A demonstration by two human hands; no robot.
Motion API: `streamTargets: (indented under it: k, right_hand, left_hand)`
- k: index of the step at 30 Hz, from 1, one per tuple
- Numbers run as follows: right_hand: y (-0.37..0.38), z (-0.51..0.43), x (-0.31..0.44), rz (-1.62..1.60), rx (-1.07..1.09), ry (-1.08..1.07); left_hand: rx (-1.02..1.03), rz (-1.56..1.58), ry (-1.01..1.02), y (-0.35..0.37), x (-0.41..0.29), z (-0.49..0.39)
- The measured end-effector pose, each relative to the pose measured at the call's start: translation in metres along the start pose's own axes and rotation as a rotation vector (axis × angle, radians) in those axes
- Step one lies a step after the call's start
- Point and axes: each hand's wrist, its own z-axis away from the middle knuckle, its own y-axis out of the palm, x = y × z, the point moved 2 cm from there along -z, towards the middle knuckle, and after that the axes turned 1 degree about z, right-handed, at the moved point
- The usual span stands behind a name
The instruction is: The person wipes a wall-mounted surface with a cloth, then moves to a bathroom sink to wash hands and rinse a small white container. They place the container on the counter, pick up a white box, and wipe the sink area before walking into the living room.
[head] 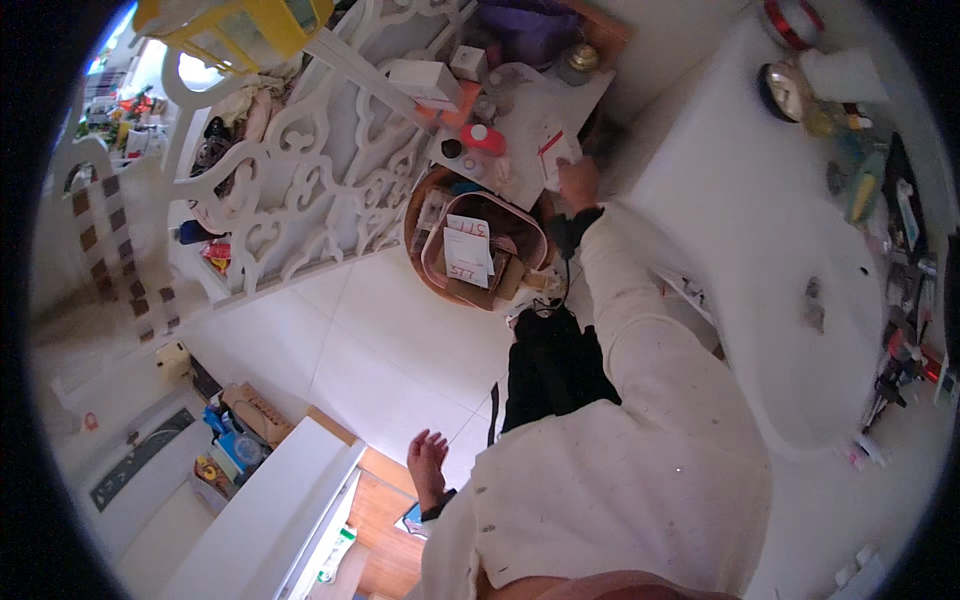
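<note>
My right hand (579, 184) reaches to the edge of a small white-topped table (525, 184). Its fingers are at a flat white packet with a red stripe (553, 155); whether they grip it or only touch it cannot be told. A red bottle with a white cap (486, 140) and a black-capped container (451, 148) stand to its left. Below the table edge sits a pink-rimmed bin (433, 251) inside a round brown tub (411, 225), holding papers (466, 255) and cardboard (508, 281). My left hand (427, 459) hangs over the floor by my side, fingers apart, with nothing in it.
A white lattice screen (300, 172) rises at the left. On the right is a white counter with a basin (802, 360), crowded with toiletries along its far side. A white cabinet (247, 510) stands at lower left. A dark cord (568, 281) hangs near the bin.
</note>
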Motion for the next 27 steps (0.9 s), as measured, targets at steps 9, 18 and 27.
streamTargets:
  k: [9, 18, 27]
  right_hand:
    - [0.098, -0.092, -0.055, -0.566, -0.178, 0.195]
    - [0.070, -0.026, -0.021, -0.204, 0.149, -0.224]
    - [0.019, 0.156, 0.092, -0.086, 0.638, -0.545]
  left_hand:
    - [-0.045, -0.059, -0.141, 0.010, 0.023, 0.005]
    - [0.002, -0.093, -0.127, 0.029, 0.017, -0.003]
    - [0.036, -0.151, -0.124, 0.045, 0.002, -0.016]
